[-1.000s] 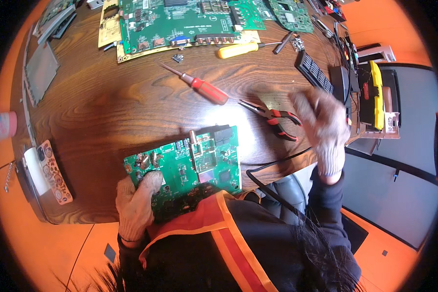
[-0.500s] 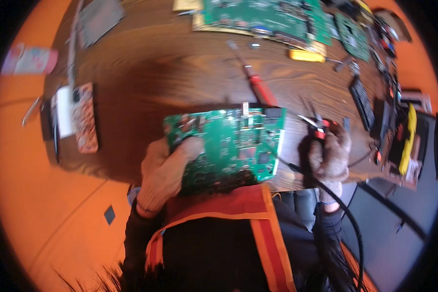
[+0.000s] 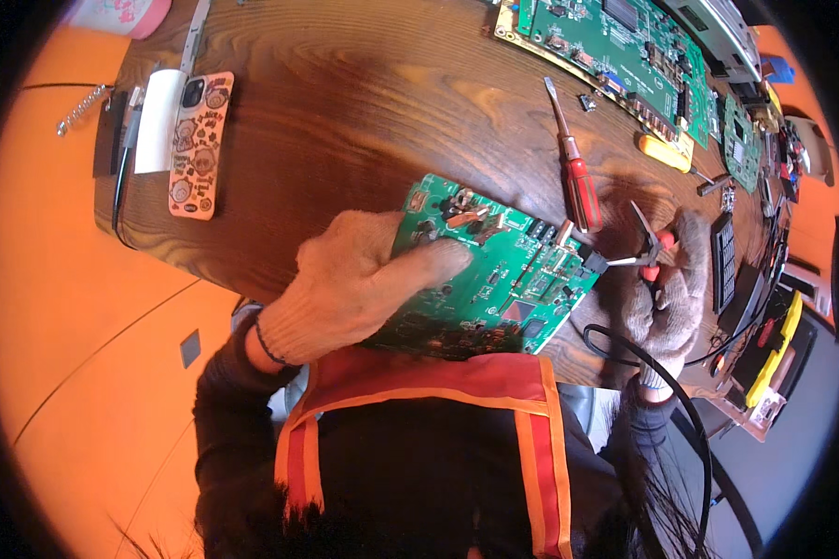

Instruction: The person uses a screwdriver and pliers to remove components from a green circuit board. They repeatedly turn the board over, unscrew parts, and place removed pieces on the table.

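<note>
Orange floor all round; dark wood-grain table [image 3: 345, 84] fills the upper view, person seated at its near edge in an orange-striped vest.

Large green circuit board [image 3: 625, 42] lies flat at the far right of the table, smaller boards beside it. Phone [image 3: 200, 144] in a sticker-covered case rests at the left edge, well apart from the work.

Smaller green circuit board [image 3: 503, 279] is held tilted over the table's near edge, above the lap. Gloved left hand [image 3: 345, 284] clasps it from the left, thumb pressed across its face. Gloved right hand [image 3: 667, 303] is clenched round red-handled pliers [image 3: 648, 252], tips at the board's right edge, near a dark connector there. Whether the tips actually bite anything, cannot tell.

Judgement: early to midway. Board looks fully populated, nothing visibly pulled off; the extraction is left.

Red-handled screwdriver [image 3: 573, 163] lies just beyond the board, unused; yellow-handled screwdriver [image 3: 667, 151] farther right. Black cable [image 3: 667, 391] loops under the right wrist and could snag it.
</note>
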